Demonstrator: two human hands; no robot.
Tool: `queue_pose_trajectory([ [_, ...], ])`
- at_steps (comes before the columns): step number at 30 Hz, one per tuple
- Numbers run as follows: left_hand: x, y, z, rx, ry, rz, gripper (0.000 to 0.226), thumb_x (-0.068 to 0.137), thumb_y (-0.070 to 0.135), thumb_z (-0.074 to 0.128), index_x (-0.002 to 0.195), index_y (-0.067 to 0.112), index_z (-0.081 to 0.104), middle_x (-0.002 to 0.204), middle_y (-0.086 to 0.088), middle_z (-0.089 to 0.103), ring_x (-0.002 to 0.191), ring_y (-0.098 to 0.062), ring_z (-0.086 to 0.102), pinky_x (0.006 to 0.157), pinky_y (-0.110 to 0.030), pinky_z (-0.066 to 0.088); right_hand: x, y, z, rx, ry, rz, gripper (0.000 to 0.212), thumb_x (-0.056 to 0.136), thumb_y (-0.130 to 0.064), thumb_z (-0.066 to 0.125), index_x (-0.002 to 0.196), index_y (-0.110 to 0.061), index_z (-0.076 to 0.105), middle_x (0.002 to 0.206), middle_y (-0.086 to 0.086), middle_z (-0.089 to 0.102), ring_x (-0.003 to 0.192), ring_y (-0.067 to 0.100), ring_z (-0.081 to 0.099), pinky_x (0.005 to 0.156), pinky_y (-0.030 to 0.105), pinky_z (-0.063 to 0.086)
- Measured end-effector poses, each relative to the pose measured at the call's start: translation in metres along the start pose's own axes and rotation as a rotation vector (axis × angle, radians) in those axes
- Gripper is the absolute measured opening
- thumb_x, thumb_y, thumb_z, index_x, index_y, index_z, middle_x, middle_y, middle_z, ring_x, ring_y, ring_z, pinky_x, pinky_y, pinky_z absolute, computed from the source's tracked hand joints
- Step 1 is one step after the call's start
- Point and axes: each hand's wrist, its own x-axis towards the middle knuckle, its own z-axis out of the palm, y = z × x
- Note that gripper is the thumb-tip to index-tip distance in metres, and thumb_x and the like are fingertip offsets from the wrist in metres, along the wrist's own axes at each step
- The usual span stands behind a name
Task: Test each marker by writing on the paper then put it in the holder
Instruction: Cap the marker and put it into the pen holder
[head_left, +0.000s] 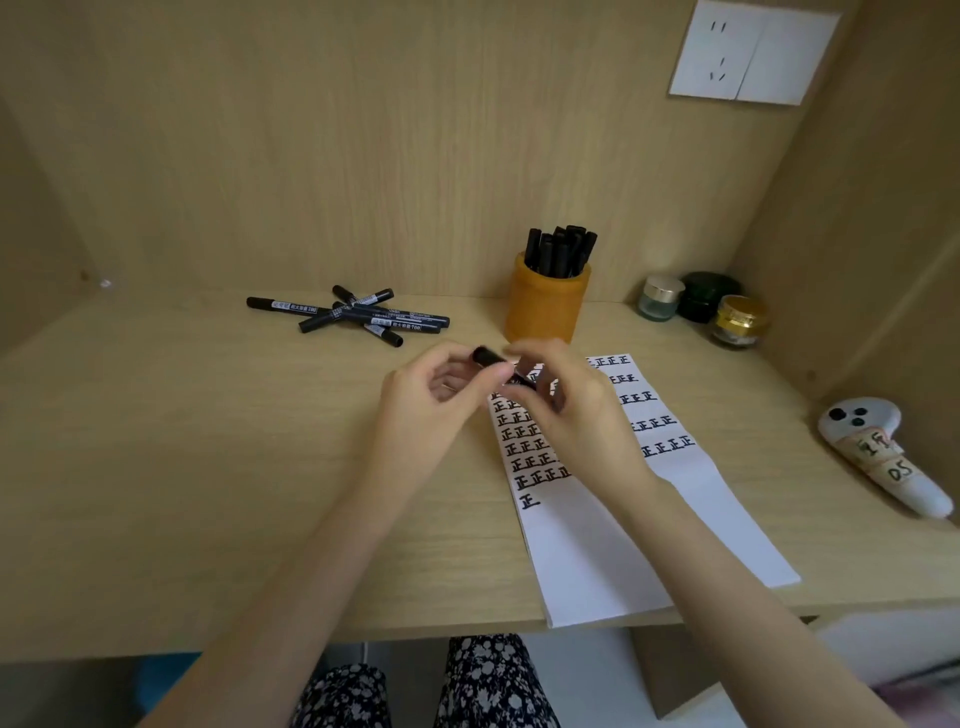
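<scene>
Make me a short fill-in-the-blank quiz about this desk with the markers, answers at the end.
1. The orange holder stands behind the ____.
2. The loose markers lie to the ____ of the holder.
3. Both hands, left hand and right hand, hold one black ____ between them.
4. Three small ____ stand in the desk's back right corner.

Answers: paper; left; marker; jars
</scene>
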Motion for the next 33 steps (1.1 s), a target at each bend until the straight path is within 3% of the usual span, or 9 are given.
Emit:
queue_pose_trajectory([
  [3, 0.013, -0.010, 0.000, 0.017, 0.012, -0.044, 0.018, 0.086, 0.028, 0.060, 0.102, 0.020, 0.063, 0.081, 0.003, 0.070, 0.071, -0.006, 0.065, 0.071, -0.022, 0.053, 0.025, 0.007, -0.003, 0.084, 0.039, 0.082, 0.049, 0.091, -0.011, 0.064, 0.134, -0.020, 0.044, 0.092, -0.017, 0.052, 0.073, 0.005, 0.054, 0.067, 0.015, 0.046],
  [7, 0.020, -0.034, 0.002, 0.126, -0.009, -0.112, 0.012, 0.089, 0.024, 0.056, 0.098, 0.033, 0.057, 0.080, 0.009, 0.068, 0.071, -0.001, 0.063, 0.077, -0.027, 0.054, 0.073, 0.024, -0.011, 0.113, 0.164, 0.148, 0.059, 0.091, -0.008, 0.061, 0.141, -0.024, 0.035, 0.085, -0.001, 0.055, 0.071, 0.012, 0.056, 0.073, 0.025, 0.051],
  [11, 0.019, -0.051, 0.004, 0.147, -0.014, -0.194, 0.017, 0.090, 0.019, 0.056, 0.103, 0.029, 0.060, 0.082, 0.010, 0.069, 0.075, -0.004, 0.065, 0.079, -0.029, 0.056, 0.116, 0.041, -0.014, 0.066, 0.225, 0.141, 0.051, 0.091, -0.005, 0.059, 0.137, -0.019, 0.040, 0.080, -0.011, 0.053, 0.070, 0.002, 0.057, 0.073, 0.028, 0.055],
  [15, 0.026, -0.058, 0.001, 0.159, -0.005, -0.194, 0.018, 0.089, 0.019, 0.057, 0.105, 0.028, 0.060, 0.079, 0.013, 0.070, 0.073, -0.005, 0.065, 0.076, -0.030, 0.057, 0.143, 0.056, -0.013, 0.042, 0.315, 0.175, 0.046, 0.094, -0.008, 0.056, 0.136, -0.018, 0.039, 0.083, -0.008, 0.053, 0.075, 0.010, 0.060, 0.069, 0.027, 0.056],
  [21, 0.032, -0.062, -0.002, 0.117, 0.017, -0.191, 0.016, 0.090, 0.016, 0.056, 0.103, 0.024, 0.061, 0.078, 0.009, 0.070, 0.073, -0.010, 0.066, 0.077, -0.035, 0.057, 0.155, 0.077, -0.006, -0.058, 0.343, 0.181, 0.043, 0.095, -0.008, 0.055, 0.134, -0.018, 0.041, 0.089, 0.000, 0.057, 0.073, 0.010, 0.055, 0.059, 0.012, 0.042],
  [25, 0.033, -0.069, -0.003, 0.116, 0.019, -0.187, 0.014, 0.091, 0.016, 0.056, 0.102, 0.024, 0.061, 0.079, 0.007, 0.071, 0.073, -0.011, 0.066, 0.078, -0.037, 0.057, 0.151, 0.092, -0.001, -0.140, 0.269, 0.205, 0.043, 0.093, -0.010, 0.058, 0.132, -0.019, 0.043, 0.093, 0.008, 0.060, 0.084, 0.020, 0.056, 0.069, 0.031, 0.046],
  [28, 0.032, -0.071, -0.003, 0.114, 0.018, -0.179, 0.014, 0.092, 0.017, 0.056, 0.104, 0.022, 0.062, 0.079, 0.007, 0.071, 0.073, -0.010, 0.066, 0.078, -0.034, 0.057, 0.145, 0.100, 0.001, -0.202, 0.233, 0.229, 0.035, 0.092, -0.015, 0.060, 0.126, -0.017, 0.051, 0.103, 0.010, 0.062, 0.096, 0.024, 0.056, 0.077, 0.030, 0.042],
  [33, 0.033, -0.072, -0.003, 0.104, 0.018, -0.173, 0.015, 0.092, 0.017, 0.055, 0.105, 0.021, 0.062, 0.079, 0.006, 0.071, 0.072, -0.010, 0.066, 0.078, -0.033, 0.057, 0.140, 0.108, 0.003, -0.428, 0.268, 0.130, 0.028, 0.093, -0.017, 0.058, 0.119, -0.007, 0.064, 0.123, 0.011, 0.061, 0.124, 0.031, 0.043, 0.099, 0.044, 0.037],
])
